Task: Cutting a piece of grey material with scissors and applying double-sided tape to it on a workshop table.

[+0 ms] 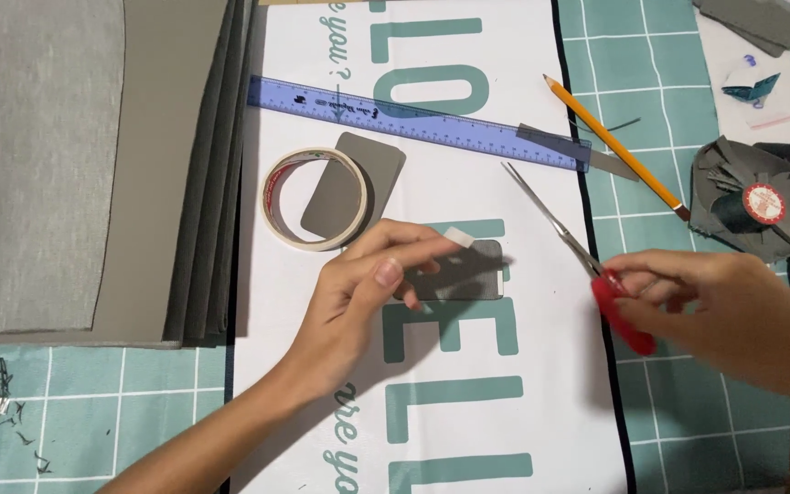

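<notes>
From the head view, my left hand [358,293] sits at the centre of the frame, fingers pinched narrow around a small white piece of tape [458,237], held just above a grey rounded rectangular card [464,274] lying on the white cloth with teal letters [505,384]. My right hand [715,306], at centre right, is closed around the red handles of a pair of steel scissors [587,261], blades slightly parted and pointing to the upper left. I judge I am at the taping step; pressing the strip onto the card calls for a steady, flat touch. I count two grey cards, the second [351,187] under the one roll of cream tape [314,198], one blue plastic ruler [413,122] and one orange pencil [610,142] on the bench [669,64].
</notes>
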